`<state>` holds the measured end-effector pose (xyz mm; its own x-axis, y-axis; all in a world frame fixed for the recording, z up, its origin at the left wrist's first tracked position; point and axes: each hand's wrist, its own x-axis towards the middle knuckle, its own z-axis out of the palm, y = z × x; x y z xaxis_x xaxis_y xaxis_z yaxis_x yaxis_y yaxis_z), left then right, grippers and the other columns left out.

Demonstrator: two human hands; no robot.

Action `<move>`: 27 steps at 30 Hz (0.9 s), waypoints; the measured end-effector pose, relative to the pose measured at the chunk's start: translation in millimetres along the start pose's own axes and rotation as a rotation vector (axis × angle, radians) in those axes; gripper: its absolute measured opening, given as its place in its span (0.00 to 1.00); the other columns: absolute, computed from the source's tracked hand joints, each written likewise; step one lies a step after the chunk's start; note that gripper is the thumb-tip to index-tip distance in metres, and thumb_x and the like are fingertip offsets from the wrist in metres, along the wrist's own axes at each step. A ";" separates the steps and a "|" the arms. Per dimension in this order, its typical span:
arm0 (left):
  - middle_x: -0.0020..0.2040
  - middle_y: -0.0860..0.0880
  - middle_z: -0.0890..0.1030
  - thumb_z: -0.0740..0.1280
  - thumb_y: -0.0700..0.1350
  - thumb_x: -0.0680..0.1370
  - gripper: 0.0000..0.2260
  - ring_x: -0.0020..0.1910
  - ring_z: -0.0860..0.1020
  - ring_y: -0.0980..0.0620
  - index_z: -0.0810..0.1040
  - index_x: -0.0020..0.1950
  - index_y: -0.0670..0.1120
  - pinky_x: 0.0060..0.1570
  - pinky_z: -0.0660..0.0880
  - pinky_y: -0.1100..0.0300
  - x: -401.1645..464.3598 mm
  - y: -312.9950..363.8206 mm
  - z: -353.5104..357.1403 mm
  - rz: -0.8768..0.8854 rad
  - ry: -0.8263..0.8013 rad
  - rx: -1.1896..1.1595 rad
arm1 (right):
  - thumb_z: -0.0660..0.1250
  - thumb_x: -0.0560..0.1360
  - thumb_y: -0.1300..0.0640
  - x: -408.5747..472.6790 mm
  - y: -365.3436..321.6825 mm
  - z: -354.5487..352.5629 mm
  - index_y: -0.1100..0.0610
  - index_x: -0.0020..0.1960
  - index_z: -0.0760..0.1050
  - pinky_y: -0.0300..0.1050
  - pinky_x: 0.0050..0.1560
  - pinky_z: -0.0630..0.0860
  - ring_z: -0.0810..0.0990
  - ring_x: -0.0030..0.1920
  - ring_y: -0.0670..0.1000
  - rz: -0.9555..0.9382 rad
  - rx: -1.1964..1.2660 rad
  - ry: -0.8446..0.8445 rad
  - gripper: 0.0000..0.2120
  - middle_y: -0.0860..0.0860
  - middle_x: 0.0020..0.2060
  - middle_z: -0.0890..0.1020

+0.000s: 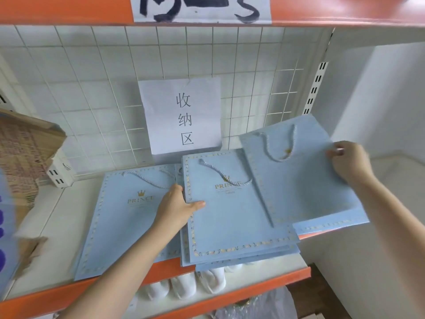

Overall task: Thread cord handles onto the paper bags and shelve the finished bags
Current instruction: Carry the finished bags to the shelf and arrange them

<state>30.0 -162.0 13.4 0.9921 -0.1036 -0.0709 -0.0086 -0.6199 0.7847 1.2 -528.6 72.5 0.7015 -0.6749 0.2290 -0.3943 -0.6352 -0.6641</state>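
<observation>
My left hand [177,204] lies flat, fingers straight, at the seam between two bag piles: thumb on the middle stack [236,224], fingers tucked along its left edge, palm over the left bag [122,217]. My right hand [349,164] grips the right edge of a third blue bag [299,180], fingers curled over its face; that bag is tilted, its left side lapping over the middle stack's right edge, its lower corner reaching past the shelf's [57,215] front edge. All three carry twisted cord handles; one cord [226,177] loops across the middle stack's crown print. The left bag overhangs the orange front lip. Against the wire grid back wall [92,93] hangs a paper sign [184,116] with printed characters. Brown cardboard [23,153] sits at the shelf's left end. White bundles [197,284] show on the level below, near the front edge.
</observation>
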 end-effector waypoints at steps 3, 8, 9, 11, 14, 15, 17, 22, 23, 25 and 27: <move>0.41 0.43 0.82 0.72 0.41 0.73 0.09 0.40 0.80 0.45 0.78 0.45 0.35 0.42 0.73 0.55 10.1 -5.3 -6.2 -0.052 -0.029 -0.183 | 0.62 0.76 0.59 15.6 31.4 -21.9 0.57 0.62 0.76 0.55 0.58 0.72 0.75 0.58 0.66 0.125 -0.103 0.084 0.15 0.65 0.59 0.77; 0.40 0.40 0.78 0.64 0.34 0.77 0.05 0.36 0.75 0.47 0.76 0.45 0.32 0.36 0.66 0.59 18.0 -23.0 -32.5 -0.224 -0.057 -0.470 | 0.62 0.76 0.61 10.4 51.4 -12.5 0.62 0.61 0.77 0.53 0.57 0.72 0.75 0.58 0.67 0.148 -0.154 -0.053 0.15 0.67 0.58 0.77; 0.39 0.41 0.78 0.62 0.34 0.78 0.05 0.33 0.76 0.48 0.76 0.43 0.34 0.35 0.68 0.60 18.3 -27.9 -39.6 -0.247 -0.045 -0.512 | 0.62 0.77 0.59 4.8 50.9 -3.2 0.63 0.60 0.77 0.52 0.57 0.72 0.75 0.59 0.67 0.143 -0.172 -0.109 0.15 0.67 0.58 0.77; 0.34 0.45 0.81 0.61 0.33 0.79 0.08 0.29 0.78 0.52 0.77 0.42 0.39 0.32 0.73 0.63 18.6 -38.3 -53.8 -0.264 -0.009 -0.583 | 0.58 0.76 0.52 -10.8 46.2 16.0 0.64 0.60 0.76 0.53 0.58 0.70 0.72 0.61 0.66 0.167 -0.276 -0.165 0.20 0.67 0.59 0.75; 0.31 0.51 0.83 0.60 0.34 0.79 0.08 0.28 0.80 0.57 0.78 0.47 0.42 0.27 0.76 0.68 16.5 -50.7 -69.9 -0.268 -0.004 -0.648 | 0.55 0.78 0.52 -38.2 17.2 35.5 0.65 0.54 0.77 0.53 0.53 0.69 0.71 0.56 0.65 0.029 -0.256 -0.093 0.19 0.68 0.53 0.74; 0.32 0.52 0.83 0.60 0.34 0.79 0.08 0.29 0.81 0.57 0.78 0.48 0.42 0.28 0.76 0.68 14.9 -52.8 -71.0 -0.265 -0.027 -0.653 | 0.54 0.78 0.52 -49.0 1.8 41.4 0.64 0.46 0.78 0.49 0.44 0.70 0.74 0.49 0.63 -0.075 -0.167 -0.111 0.18 0.67 0.45 0.76; 0.35 0.50 0.84 0.59 0.34 0.80 0.09 0.32 0.82 0.54 0.78 0.50 0.42 0.31 0.78 0.64 11.6 -53.0 -66.0 -0.249 -0.080 -0.672 | 0.56 0.80 0.51 -74.9 -33.2 53.0 0.64 0.39 0.74 0.44 0.34 0.66 0.74 0.37 0.57 -0.106 0.063 -0.321 0.20 0.61 0.34 0.76; 0.39 0.45 0.84 0.56 0.33 0.80 0.11 0.34 0.83 0.50 0.78 0.52 0.39 0.32 0.79 0.61 4.5 -40.1 -49.6 -0.182 -0.141 -0.698 | 0.59 0.78 0.43 -103.3 -58.5 77.2 0.61 0.44 0.70 0.44 0.32 0.62 0.69 0.37 0.53 -0.105 0.004 -0.588 0.19 0.52 0.35 0.70; 0.39 0.45 0.84 0.56 0.33 0.80 0.11 0.34 0.83 0.50 0.78 0.52 0.38 0.32 0.79 0.61 4.5 -39.6 -50.0 -0.180 -0.139 -0.702 | 0.61 0.77 0.45 -102.1 -56.3 75.9 0.61 0.49 0.71 0.43 0.33 0.64 0.72 0.39 0.53 -0.078 0.023 -0.606 0.18 0.52 0.39 0.73; 0.40 0.44 0.83 0.56 0.33 0.81 0.11 0.33 0.83 0.50 0.78 0.50 0.39 0.32 0.79 0.60 3.7 -41.7 -55.3 -0.185 -0.107 -0.708 | 0.67 0.76 0.48 -98.4 -48.9 73.6 0.58 0.47 0.71 0.42 0.32 0.64 0.72 0.37 0.51 -0.053 0.058 -0.601 0.13 0.51 0.38 0.74; 0.38 0.44 0.82 0.56 0.33 0.80 0.11 0.31 0.82 0.50 0.77 0.46 0.40 0.36 0.77 0.57 5.6 -48.7 -64.9 -0.198 -0.014 -0.693 | 0.67 0.75 0.53 -92.9 -42.1 70.8 0.55 0.33 0.63 0.43 0.29 0.56 0.62 0.29 0.51 -0.108 -0.008 -0.553 0.17 0.50 0.28 0.65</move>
<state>44.0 -82.0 14.8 0.9649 -0.0535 -0.2571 0.2579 0.0076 0.9661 -5.4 -412.5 28.8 0.9439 -0.3100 -0.1133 -0.3061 -0.6937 -0.6520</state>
